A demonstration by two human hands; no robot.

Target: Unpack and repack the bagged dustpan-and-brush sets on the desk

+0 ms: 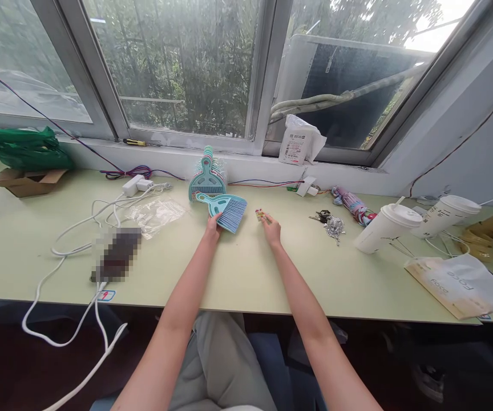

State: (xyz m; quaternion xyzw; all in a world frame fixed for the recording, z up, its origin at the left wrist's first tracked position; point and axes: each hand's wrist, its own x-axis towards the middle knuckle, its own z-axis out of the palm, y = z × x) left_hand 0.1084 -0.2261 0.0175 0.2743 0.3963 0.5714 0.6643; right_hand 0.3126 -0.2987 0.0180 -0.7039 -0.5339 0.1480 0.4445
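My left hand (213, 225) is closed on a small teal dustpan and brush set (231, 213), gripping its lower edge. The dark bristles face up and the handle points left. Between the fingertips of my right hand (271, 229) is a small colourful piece (259, 214), yellow and red on a pale ground, perhaps a sticker; it is too small to name for sure. Behind my left hand, a stack of similar teal dustpan sets (206, 176) stands upright against the wall below the window.
A crumpled clear plastic wrapper (156, 216) and white cables (77, 250) lie to the left, near a blurred dark device (120, 254). To the right are keys (334, 226), a folded umbrella (353, 205), white lidded cups (387, 228) and a tissue pack (456, 282).
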